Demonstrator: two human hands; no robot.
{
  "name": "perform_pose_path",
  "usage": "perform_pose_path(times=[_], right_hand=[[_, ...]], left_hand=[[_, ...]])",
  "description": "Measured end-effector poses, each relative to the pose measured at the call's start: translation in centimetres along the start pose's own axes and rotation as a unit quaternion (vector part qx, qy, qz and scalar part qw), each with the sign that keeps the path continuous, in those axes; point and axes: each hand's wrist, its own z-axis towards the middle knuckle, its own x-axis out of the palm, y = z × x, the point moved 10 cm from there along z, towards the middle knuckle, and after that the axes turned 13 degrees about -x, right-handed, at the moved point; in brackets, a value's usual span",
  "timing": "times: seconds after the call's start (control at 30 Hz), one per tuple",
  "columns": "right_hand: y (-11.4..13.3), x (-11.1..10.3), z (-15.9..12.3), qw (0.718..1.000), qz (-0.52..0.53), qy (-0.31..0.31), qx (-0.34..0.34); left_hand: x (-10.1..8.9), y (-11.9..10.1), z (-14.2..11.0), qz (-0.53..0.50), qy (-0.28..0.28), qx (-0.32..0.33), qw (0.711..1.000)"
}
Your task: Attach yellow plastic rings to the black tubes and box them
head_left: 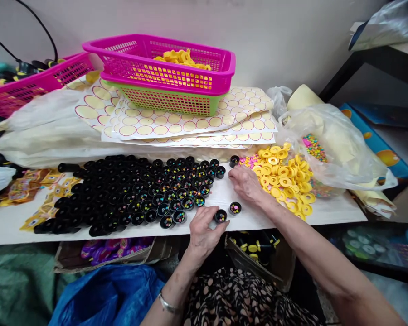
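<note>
My left hand [204, 228] rests at the table's front edge, its fingers pinched round a small black cup [221, 215] with coloured candy in it. A second filled cup [235, 208] stands just right of it. My right hand [246, 183] lies knuckles up on the white table [329, 210], fingers curled beside a pile of yellow ring caps [285, 179]; what it holds is hidden. A large block of black cups [136, 192] fills the table to the left, the right-hand ones filled.
Pink and green baskets [163, 77] sit stacked on sticker sheets [190, 122] at the back. A plastic bag of coloured candies [323, 145] lies right. A lone cup [234, 160] stands near loose candies. A cardboard box [258, 253] sits below the table edge.
</note>
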Motion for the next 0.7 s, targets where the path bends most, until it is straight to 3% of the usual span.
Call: perform_pose_path(times=[0.13, 0.23, 0.33, 0.47, 0.6, 0.7], right_hand=[[4.8, -2.5, -1.8, 0.981, 0.184, -0.042, -0.051], [8.4, -2.5, -3.4, 0.983, 0.154, -0.024, -0.101], [10.2, -1.3, -4.4, 0.988, 0.08, 0.005, -0.136], [9.4, -1.1, -4.4, 0.986, 0.104, 0.004, -0.129], [5.4, -1.9, -2.3, 0.984, 0.162, -0.045, -0.056], [3.4, 0.0, 0.1, 0.985, 0.169, 0.023, -0.026]], left_hand=[[0.1, 0.3, -0.1, -0.005, 0.0, -0.007, 1.0], [0.2, 0.3, -0.4, -0.009, 0.012, 0.001, 1.0], [0.3, 0.4, -0.4, -0.008, 0.025, 0.0, 1.0], [0.4, 0.2, -0.2, -0.008, 0.026, 0.005, 1.0], [0.0, -0.3, -0.1, -0.005, -0.001, 0.025, 1.0], [0.0, -0.4, -0.3, 0.013, 0.003, 0.027, 1.0]])
